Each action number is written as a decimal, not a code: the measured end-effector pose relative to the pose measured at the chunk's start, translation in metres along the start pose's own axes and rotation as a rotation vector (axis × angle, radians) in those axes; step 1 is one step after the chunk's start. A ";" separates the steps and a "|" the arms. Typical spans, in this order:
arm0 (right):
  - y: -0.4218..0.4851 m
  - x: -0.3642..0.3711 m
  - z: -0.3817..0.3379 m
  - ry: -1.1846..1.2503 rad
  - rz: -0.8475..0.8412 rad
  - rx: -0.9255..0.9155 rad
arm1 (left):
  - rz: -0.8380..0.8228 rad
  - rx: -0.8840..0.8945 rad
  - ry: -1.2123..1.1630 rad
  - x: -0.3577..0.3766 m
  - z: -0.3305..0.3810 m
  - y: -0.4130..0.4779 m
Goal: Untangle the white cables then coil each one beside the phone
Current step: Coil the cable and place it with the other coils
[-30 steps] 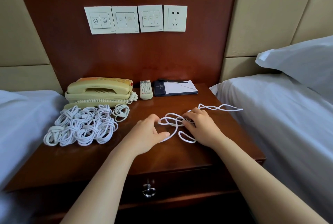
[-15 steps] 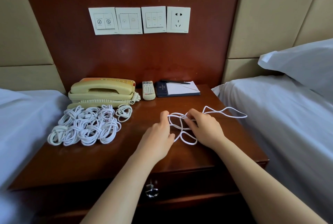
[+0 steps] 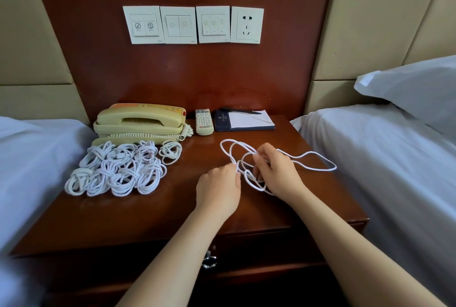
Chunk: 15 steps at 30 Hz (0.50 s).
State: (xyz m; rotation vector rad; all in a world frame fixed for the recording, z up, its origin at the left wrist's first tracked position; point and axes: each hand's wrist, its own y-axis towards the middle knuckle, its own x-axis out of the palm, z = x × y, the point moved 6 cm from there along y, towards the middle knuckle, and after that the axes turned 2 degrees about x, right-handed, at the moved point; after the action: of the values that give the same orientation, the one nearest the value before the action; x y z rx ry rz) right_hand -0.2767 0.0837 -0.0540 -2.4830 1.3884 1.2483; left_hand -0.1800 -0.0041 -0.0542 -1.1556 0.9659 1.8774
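1. Loose cable [image 3: 320, 169] is now pinched by left hand [image 3: 218, 188]; strands are gripped in right hand [image 3: 276, 171].
2. Loops are spread wider than before, mid-nightstand [image 3: 148, 208].
3. Untangling is judged under way; coiling beside phone [image 3: 140, 119] is not yet started.

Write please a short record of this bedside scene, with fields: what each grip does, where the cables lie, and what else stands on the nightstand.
left grip: pinches the loose white cable
right grip: holds several loops of that cable
coiled cables: many, piled in front of the phone
surface: wooden nightstand
other things: remote control, notepad with pen, at the back
task state: one cable not yet coiled
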 end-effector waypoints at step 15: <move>0.013 -0.029 0.047 0.412 0.295 0.348 | 0.523 -0.472 -1.545 -0.060 -0.091 -0.003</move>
State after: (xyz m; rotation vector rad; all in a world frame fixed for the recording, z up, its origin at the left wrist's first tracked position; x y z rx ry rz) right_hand -0.3236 0.1140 -0.0621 -2.4283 1.9245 0.4598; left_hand -0.1225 -0.0932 -0.0286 0.5849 -0.1269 2.6076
